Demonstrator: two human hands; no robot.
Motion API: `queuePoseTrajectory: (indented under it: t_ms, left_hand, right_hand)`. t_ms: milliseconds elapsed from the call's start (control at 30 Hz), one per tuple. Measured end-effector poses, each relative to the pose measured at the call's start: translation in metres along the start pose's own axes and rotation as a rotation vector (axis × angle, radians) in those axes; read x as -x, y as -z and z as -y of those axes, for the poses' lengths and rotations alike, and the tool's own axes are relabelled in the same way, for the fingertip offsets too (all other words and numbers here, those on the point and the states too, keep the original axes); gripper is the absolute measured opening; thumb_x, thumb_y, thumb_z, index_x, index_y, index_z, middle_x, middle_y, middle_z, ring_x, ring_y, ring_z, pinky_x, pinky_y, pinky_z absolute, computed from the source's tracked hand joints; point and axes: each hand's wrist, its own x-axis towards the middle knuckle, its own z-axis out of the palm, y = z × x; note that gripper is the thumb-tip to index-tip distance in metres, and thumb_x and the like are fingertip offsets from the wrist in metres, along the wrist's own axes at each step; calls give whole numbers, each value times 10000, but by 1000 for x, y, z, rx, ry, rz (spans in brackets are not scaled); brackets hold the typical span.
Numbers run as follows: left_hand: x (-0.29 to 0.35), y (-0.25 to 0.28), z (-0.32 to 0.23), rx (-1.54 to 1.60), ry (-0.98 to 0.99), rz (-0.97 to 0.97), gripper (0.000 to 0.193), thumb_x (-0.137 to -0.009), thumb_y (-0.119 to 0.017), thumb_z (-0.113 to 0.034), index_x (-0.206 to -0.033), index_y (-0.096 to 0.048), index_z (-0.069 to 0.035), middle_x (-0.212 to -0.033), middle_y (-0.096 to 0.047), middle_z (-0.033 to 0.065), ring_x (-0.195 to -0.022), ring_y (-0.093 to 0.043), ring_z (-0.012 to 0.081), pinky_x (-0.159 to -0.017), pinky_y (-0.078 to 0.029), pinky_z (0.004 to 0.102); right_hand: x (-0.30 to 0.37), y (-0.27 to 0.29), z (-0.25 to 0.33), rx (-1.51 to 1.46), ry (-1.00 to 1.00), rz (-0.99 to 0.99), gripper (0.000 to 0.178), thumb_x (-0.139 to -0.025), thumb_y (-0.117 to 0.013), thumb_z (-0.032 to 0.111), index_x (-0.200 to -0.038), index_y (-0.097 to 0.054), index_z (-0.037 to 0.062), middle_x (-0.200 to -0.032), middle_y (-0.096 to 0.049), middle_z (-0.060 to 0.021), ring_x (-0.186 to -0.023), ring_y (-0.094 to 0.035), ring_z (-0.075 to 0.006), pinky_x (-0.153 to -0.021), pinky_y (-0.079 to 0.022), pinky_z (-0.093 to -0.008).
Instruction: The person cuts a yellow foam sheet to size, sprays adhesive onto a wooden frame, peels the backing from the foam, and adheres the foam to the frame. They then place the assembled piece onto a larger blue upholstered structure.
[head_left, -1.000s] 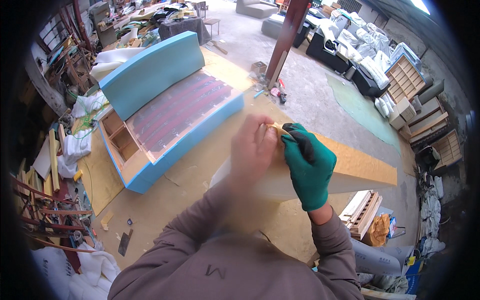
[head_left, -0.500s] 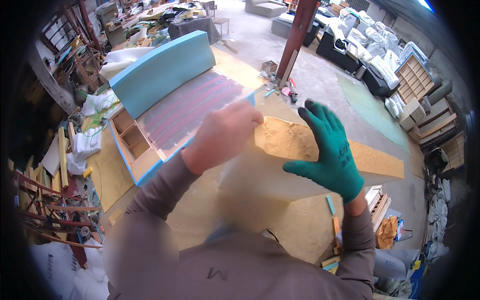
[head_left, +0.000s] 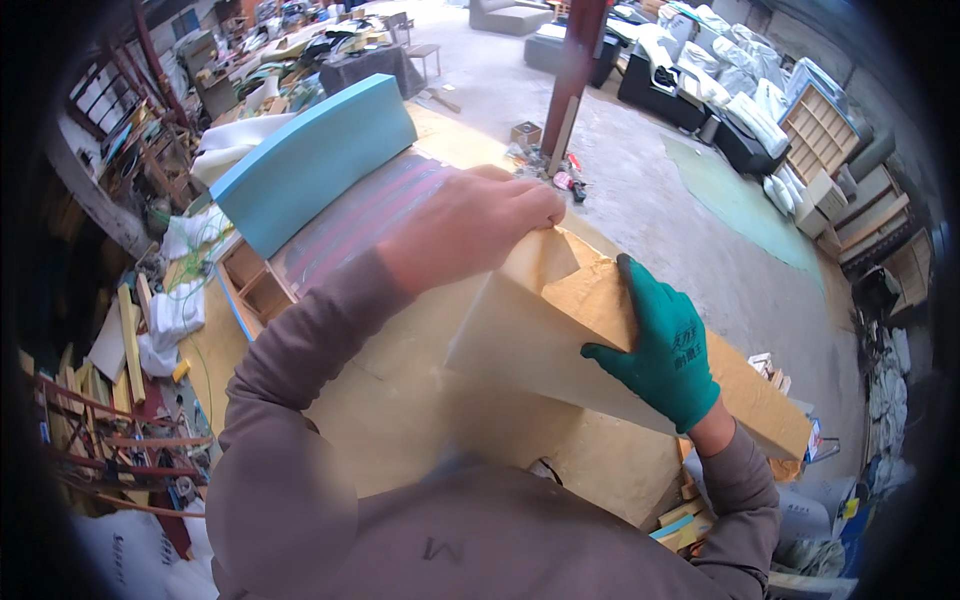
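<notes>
A long pale foam block (head_left: 540,345) with a rough orange-yellow top face stands in front of me, slanting down to the right. My bare left hand (head_left: 475,222) is closed at the block's far left corner, its fingers pinching a pale flap of the foam's edge layer. Across the top of the block, my right hand (head_left: 662,350) in a green glove with dark fingertips grips it, thumb on the near side and fingers over the far edge. Left of the block lies a wooden frame (head_left: 245,285) with blue edging, partly behind my left arm.
A curved blue foam piece (head_left: 315,165) stands upright on the frame. Farther off is a red-brown post (head_left: 575,85) with small items at its foot. Wood scraps (head_left: 125,330) lie at the left, wrapped furniture (head_left: 735,75) at the back right.
My right hand has come down onto the block and closed round it. My left hand has moved right with the flap, and the block has tilted down to the right.
</notes>
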Motion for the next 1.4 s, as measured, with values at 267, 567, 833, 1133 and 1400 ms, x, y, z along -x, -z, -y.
queuePoseTrajectory:
  t_ms: [267,567,833,1133,1400]
  left_hand:
    - [-86,-54,-6,44,-328,-10,243,-924,-692,-94,-1157,-734,-149,-1041,-759,20,-907,-743,279,-829,-560,415]
    - [-167,-73,-89,310,-624,80,173,-951,-653,-92,-1099,-715,-157,-1008,-752,26,-893,-746,320,-786,-564,457]
    - [-113,-53,-110,655,-45,-311,248,-1057,-690,-78,-1295,-744,-29,-1183,-750,132,-1118,-731,259,-952,-573,359]
    - [7,-103,-188,857,580,-392,336,-1125,-659,-250,-1295,-717,33,-1209,-742,193,-1103,-705,304,-1027,-543,407]
    - [-102,-114,-261,441,-210,-672,248,-1113,-560,-201,-1138,-651,28,-984,-709,167,-897,-694,313,-839,-549,389]
  right_hand:
    - [57,15,5,120,-255,-163,1041,-802,-955,343,-1637,-463,-37,-1401,-684,-222,-1091,-677,-384,-965,-529,-474]
    - [98,3,55,253,-564,-226,1113,-779,-1002,378,-1644,-444,-45,-1307,-712,-262,-1156,-706,-440,-994,-559,-508]
    - [122,-14,71,109,-663,-341,1095,-805,-970,363,-1660,-419,-43,-1322,-718,-282,-1177,-697,-456,-1012,-550,-506]
    - [171,-4,109,199,-518,-467,960,-802,-956,262,-1623,-505,49,-1440,-719,-176,-1260,-694,-377,-1046,-517,-483]
    - [239,64,127,186,-616,-747,1014,-803,-1009,247,-1651,-487,53,-1553,-654,-160,-1388,-661,-310,-1132,-537,-445]
